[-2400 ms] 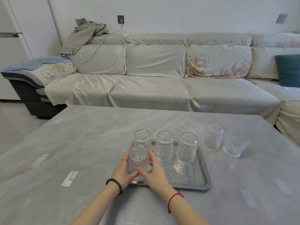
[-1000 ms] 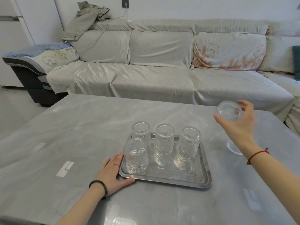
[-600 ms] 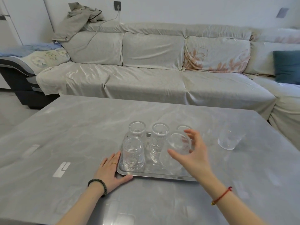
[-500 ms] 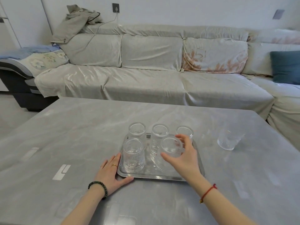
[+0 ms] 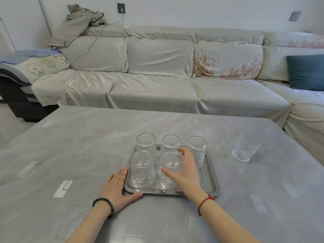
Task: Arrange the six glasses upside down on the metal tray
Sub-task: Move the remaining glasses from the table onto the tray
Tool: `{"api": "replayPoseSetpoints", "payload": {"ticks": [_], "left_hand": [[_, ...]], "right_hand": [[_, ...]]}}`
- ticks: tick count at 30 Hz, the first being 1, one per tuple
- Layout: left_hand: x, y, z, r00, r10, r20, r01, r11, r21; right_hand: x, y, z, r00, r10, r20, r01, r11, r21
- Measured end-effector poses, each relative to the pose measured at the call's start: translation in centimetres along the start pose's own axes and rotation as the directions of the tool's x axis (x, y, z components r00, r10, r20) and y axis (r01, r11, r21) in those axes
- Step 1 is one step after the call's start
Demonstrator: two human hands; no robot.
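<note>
A metal tray (image 5: 209, 183) lies on the grey table. Three ribbed clear glasses stand upside down along its far side: left (image 5: 145, 145), middle (image 5: 171, 143), right (image 5: 197, 148). A fourth inverted glass (image 5: 142, 170) stands at the near left. My right hand (image 5: 185, 170) grips a fifth inverted glass (image 5: 171, 165) at the near middle, its rim down on the tray. My left hand (image 5: 119, 185) lies flat on the table against the tray's near left corner. One upright glass (image 5: 245, 149) stands on the table to the tray's right.
The grey marble-look table (image 5: 87, 146) runs wide to the left and right of the tray. A covered sofa (image 5: 157, 81) sits behind its far edge, with a teal cushion (image 5: 306, 71) at the right.
My right hand picked one glass up from the table at the right, turned it over and brought it down onto the tray's near middle. My left hand stayed flat beside the tray.
</note>
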State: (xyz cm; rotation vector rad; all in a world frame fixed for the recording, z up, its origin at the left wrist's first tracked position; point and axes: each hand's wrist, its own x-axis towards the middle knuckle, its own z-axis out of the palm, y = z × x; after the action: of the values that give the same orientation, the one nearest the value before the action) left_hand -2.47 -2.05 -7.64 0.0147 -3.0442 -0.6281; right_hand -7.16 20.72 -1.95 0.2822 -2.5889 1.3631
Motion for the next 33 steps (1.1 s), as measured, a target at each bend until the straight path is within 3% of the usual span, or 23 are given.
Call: {"api": "replayPoseSetpoints", "payload": {"ticks": [4, 7, 8, 10, 13, 17, 26, 33], "left_hand": [[0.0, 0.1, 0.0, 1.0, -0.012, 0.007, 0.012, 1.0, 0.003], [0.0, 0.1, 0.1, 1.0, -0.018, 0.007, 0.018, 1.0, 0.012], [0.0, 0.0, 0.1, 1.0, -0.021, 0.009, 0.021, 1.0, 0.013], [0.1, -0.2, 0.2, 1.0, -0.023, 0.011, 0.023, 1.0, 0.017], [0.2, -0.3, 0.3, 1.0, -0.024, -0.006, 0.024, 0.999, 0.025], [0.2, -0.3, 0.4, 0.999, -0.041, -0.012, 0.042, 0.999, 0.028], [0.1, 0.0, 0.2, 0.999, -0.047, -0.02, 0.048, 0.998, 0.028], [0.0, 0.3, 0.0, 0.998, -0.044, -0.038, 0.044, 0.999, 0.015]], "right_hand": [[-0.1, -0.1, -0.3, 0.996, -0.021, 0.085, 0.023, 1.0, -0.018], [-0.4, 0.7, -1.9, 0.981, -0.057, 0.184, 0.046, 0.997, 0.064], [-0.4, 1.1, -2.8, 0.986, -0.07, 0.148, 0.058, 0.995, 0.085], [-0.1, 2.2, -5.3, 0.996, -0.065, -0.055, 0.071, 0.991, 0.116], [1.2, 4.9, -9.9, 0.931, 0.086, -0.353, -0.022, 0.983, 0.184], [3.2, 9.7, -14.4, 0.852, 0.274, -0.447, -0.224, 0.961, 0.162], [7.6, 15.5, -15.8, 0.789, 0.517, -0.331, -0.45, 0.854, 0.262], [10.1, 17.5, -15.8, 0.745, 0.596, -0.3, -0.521, 0.8, 0.297]]}}
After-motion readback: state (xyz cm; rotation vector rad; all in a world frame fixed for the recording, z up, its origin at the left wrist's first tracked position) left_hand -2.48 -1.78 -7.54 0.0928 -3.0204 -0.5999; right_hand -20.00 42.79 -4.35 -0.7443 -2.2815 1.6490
